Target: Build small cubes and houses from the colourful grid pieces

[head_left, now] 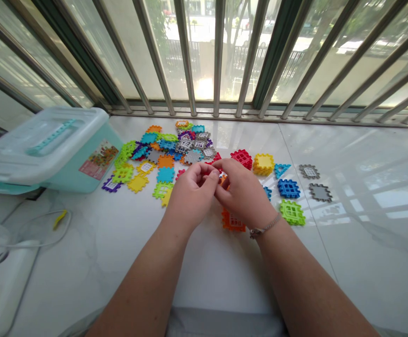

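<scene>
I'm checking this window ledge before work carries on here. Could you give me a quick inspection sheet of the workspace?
Surface: glossy white stone ledge, with window reflections.
Job's things: colourful interlocking plastic tiles, mostly heaped together, several lying apart to the right.
Clutter: teal plastic storage box with a pale lid, at left; small yellow object beside it.
Hands: left hand and right hand meet over the tiles, holding a small orange-red tile, mostly hidden by the fingers.
Cables: thin white cable looping at left.
Surroundings: metal window bars, with a fence and street beyond.
</scene>
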{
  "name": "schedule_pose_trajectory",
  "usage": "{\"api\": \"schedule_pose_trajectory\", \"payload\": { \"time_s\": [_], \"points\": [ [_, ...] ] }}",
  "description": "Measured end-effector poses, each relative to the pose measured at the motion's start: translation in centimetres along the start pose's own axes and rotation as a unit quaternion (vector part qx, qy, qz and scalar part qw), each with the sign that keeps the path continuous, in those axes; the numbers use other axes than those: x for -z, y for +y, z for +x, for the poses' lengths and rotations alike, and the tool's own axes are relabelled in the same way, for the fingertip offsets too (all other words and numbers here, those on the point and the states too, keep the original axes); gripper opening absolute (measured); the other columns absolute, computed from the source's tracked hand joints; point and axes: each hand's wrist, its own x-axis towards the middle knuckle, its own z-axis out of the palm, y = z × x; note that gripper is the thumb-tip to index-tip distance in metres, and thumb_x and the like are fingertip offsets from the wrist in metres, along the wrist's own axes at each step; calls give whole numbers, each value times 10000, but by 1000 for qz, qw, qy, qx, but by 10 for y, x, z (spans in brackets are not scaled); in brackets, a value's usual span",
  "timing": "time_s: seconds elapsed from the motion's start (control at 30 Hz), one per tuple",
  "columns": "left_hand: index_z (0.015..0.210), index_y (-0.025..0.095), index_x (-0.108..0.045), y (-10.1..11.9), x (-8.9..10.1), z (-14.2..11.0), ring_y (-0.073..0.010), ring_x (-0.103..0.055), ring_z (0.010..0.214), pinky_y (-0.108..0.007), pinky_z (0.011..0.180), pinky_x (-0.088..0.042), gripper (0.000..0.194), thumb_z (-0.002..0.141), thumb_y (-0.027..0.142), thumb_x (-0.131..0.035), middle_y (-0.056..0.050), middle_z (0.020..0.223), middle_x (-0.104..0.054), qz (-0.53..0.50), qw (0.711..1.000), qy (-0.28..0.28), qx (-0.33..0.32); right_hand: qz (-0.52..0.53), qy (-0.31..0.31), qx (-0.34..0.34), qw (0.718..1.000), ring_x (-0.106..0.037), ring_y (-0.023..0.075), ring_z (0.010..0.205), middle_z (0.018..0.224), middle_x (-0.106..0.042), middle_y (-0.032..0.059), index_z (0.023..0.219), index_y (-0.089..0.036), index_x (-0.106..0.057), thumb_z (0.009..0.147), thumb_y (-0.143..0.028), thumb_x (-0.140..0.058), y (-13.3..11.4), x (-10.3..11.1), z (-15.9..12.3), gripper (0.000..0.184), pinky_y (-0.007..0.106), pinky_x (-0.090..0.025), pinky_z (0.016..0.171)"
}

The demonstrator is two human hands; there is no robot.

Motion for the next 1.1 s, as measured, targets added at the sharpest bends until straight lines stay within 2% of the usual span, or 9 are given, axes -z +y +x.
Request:
{"api": "schedule_pose_trajectory", "payload": {
  "time_s": [0.13,0.2,0.33,0.43,0.7,0.77,0.9,1.03,1.1],
  "points": [
    [940,251,-729,1,-4,-3,-177,-572,628,-288,577,-396,150,958,399,-731,18,705,-673,106,994,1,5,-11,-37,7,999,-737,267,988,1141,-794,97,1143,-224,-689,1022,-273,-663,0,-3,0,133,365,-528,785],
    [922,254,-733,2,-5,-3,-176,-566,623,-288,578,-393,133,956,382,-730,18,700,-664,111,994,5,-10,-9,-34,10,999,-734,269,987,1137,-791,99,1125,-226,-689,1029,-267,-652,-1,-3,0,111,373,-535,798],
    [934,244,-743,7,-3,-5,-192,-672,745,-287,674,-486,155,991,388,-723,-20,843,-768,21,999,0,-28,6,9,29,1000,-737,262,1028,1197,-795,93,1145,-239,-706,955,-178,-666,-1,1,-1,203,372,-546,829],
    [966,237,-748,14,0,-9,-201,-722,845,-286,748,-533,219,1049,431,-688,-35,932,-800,-18,998,-12,-54,23,58,49,997,-738,255,1020,1169,-797,86,1134,-240,-716,979,-227,-678,-4,3,-1,161,367,-543,801],
    [908,222,-751,15,1,-10,-205,-741,910,-300,850,-583,314,1071,484,-693,-58,953,-786,-75,994,-27,-81,59,126,89,986,-735,272,1171,1280,-768,103,1097,-251,-703,987,-260,-724,-8,6,-1,113,399,-610,903],
    [1005,248,-712,14,0,-8,-191,-738,859,-297,818,-587,248,1028,491,-759,-30,932,-764,-128,989,4,-71,44,137,74,987,-750,281,1129,1285,-772,103,1153,-262,-690,986,-313,-772,-9,8,-2,192,413,-619,879],
    [1174,296,-598,17,2,-4,-171,-737,787,-308,796,-602,376,976,552,-791,-5,979,-770,-252,963,92,-29,40,182,27,982,-752,259,936,1333,-768,106,1370,-294,-584,941,-431,-879,-8,12,-5,538,430,-629,776],
    [1175,245,-599,19,7,1,-176,-745,791,-335,820,-613,403,969,557,-750,-85,1072,-829,-310,945,101,25,48,217,7,975,-617,149,652,1379,-743,99,1451,-315,-497,928,-440,-900,-5,13,-6,672,402,-597,648],
    [1152,226,-629,18,7,3,-177,-747,790,-331,805,-609,384,946,522,-763,-98,1075,-837,-318,941,100,54,44,228,4,973,-552,124,597,1377,-735,110,1468,-319,-483,943,-471,-885,-4,12,-6,679,393,-580,608]
  ]
}}
